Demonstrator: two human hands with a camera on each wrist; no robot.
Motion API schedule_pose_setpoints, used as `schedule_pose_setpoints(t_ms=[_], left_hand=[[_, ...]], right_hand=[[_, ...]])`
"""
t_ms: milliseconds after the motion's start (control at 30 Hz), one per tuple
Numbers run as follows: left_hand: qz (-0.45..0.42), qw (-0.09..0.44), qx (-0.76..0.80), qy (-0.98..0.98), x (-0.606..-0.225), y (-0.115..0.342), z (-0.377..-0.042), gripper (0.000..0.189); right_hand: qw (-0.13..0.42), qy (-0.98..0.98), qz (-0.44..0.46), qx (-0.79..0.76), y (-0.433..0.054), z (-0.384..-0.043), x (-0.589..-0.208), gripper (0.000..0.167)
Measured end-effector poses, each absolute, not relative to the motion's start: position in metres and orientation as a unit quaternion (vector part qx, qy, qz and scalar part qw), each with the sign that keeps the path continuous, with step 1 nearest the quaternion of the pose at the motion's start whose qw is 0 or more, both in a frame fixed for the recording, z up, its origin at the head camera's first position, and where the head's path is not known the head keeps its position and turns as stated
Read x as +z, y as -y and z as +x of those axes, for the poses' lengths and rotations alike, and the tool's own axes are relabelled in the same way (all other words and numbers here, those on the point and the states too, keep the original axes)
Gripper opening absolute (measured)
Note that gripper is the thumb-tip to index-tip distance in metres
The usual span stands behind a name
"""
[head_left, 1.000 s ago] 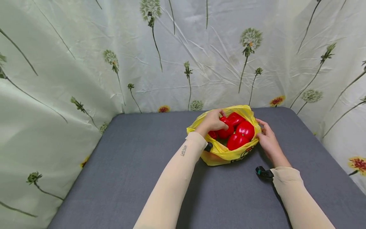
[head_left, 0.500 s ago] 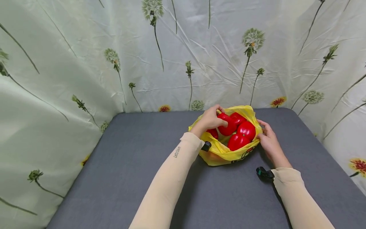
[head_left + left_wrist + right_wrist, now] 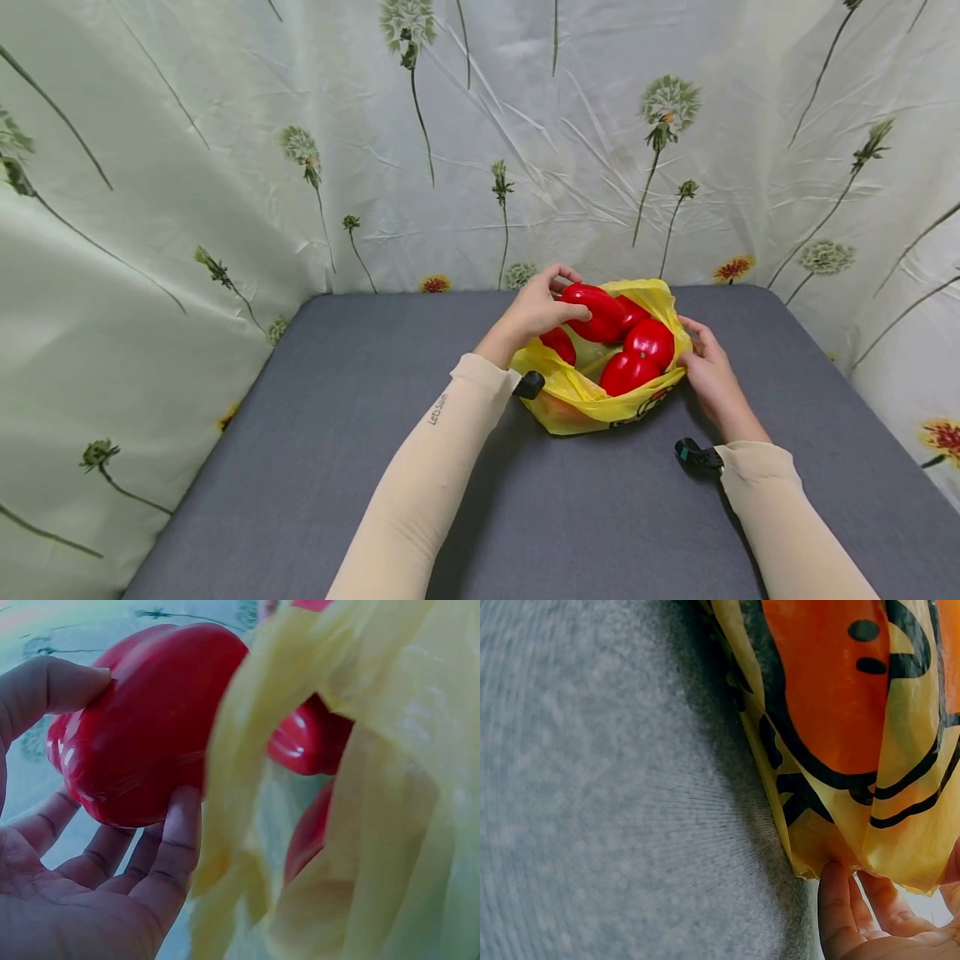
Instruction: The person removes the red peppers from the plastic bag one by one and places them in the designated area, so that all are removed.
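My left hand (image 3: 534, 313) grips a red bell pepper (image 3: 597, 312) at the left part of the opening of a yellow plastic bag (image 3: 572, 412). In the left wrist view, the thumb lies on top of the shiny pepper (image 3: 150, 727) and the fingers support it from below. More red peppers (image 3: 649, 343) lie inside the bag, one of them near its left rim. My right hand (image 3: 714, 379) holds the bag's right rim. From the right wrist, the fingers (image 3: 838, 907) are seen at the edge of the printed yellow plastic (image 3: 911, 855).
The bag stands on a dark grey tabletop (image 3: 322, 433), near the back edge. Behind and beside the table hangs a pale curtain (image 3: 465, 125) with a dandelion print. Black wrist cameras (image 3: 529, 384) are strapped to both wrists.
My left hand has lifted the bell pepper from among the others, upward and slightly left toward the bag's rim. The right hand has stayed at the bag's right side.
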State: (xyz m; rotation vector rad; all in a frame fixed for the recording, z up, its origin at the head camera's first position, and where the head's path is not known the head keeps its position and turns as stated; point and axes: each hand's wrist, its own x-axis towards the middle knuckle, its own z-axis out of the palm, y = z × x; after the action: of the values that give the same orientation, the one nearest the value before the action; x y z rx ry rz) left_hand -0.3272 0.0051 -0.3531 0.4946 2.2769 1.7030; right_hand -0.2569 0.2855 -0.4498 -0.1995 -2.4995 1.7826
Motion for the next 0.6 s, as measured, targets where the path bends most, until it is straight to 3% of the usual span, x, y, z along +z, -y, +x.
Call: schedule_pose_setpoints(t_ms=[300,600], left_hand=[[0.161,0.090,0.641,-0.745,-0.340,0.026,-0.325,0.046],[0.099,0.027,0.711,-0.696,-0.342,0.066,-0.328,0.044]], right_hand=[[0.035,0.813,-0.071,0.577,-0.282,-0.255,-0.449,0.070],[0.035,0.814,-0.065,0.577,-0.280,-0.254,-0.447,0.070]])
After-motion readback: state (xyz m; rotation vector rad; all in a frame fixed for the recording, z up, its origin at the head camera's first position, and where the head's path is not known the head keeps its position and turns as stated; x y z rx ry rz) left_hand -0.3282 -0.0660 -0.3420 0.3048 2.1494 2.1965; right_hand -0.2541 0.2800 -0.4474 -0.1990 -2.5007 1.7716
